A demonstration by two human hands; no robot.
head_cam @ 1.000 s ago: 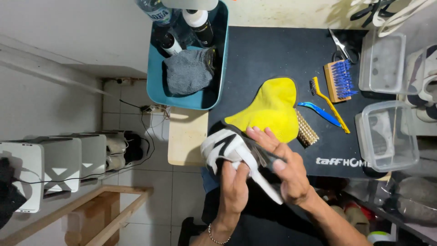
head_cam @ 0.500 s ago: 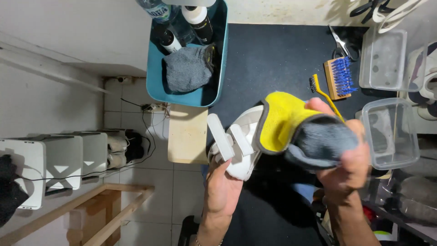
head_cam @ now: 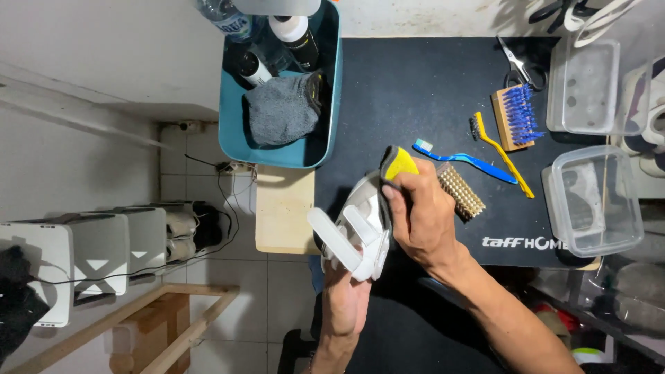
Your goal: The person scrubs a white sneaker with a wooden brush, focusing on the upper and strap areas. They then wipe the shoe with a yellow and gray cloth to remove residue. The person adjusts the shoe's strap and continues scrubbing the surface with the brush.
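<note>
My left hand [head_cam: 344,299] grips a white strapped sandal [head_cam: 355,232] from below, holding it over the front edge of the black mat [head_cam: 422,90]. My right hand [head_cam: 424,220] presses a yellow and grey cloth [head_cam: 396,166] against the sandal's upper side. Most of the cloth is hidden under my fingers. Just right of my right hand lies a brass-bristle brush [head_cam: 461,192], and beyond it a blue toothbrush [head_cam: 465,161].
A teal tub [head_cam: 328,131] at the back left holds bottles and a grey cloth [head_cam: 282,107]. A wooden brush with blue bristles [head_cam: 516,116], a yellow brush [head_cam: 502,154] and scissors [head_cam: 514,62] lie on the mat. Clear plastic containers [head_cam: 597,201] stand at the right. A wooden block [head_cam: 285,211] is left of the sandal.
My right hand had lifted the cloth up toward the camera; now it has come down and presses the cloth onto the sandal. My left hand has kept hold of the sandal.
</note>
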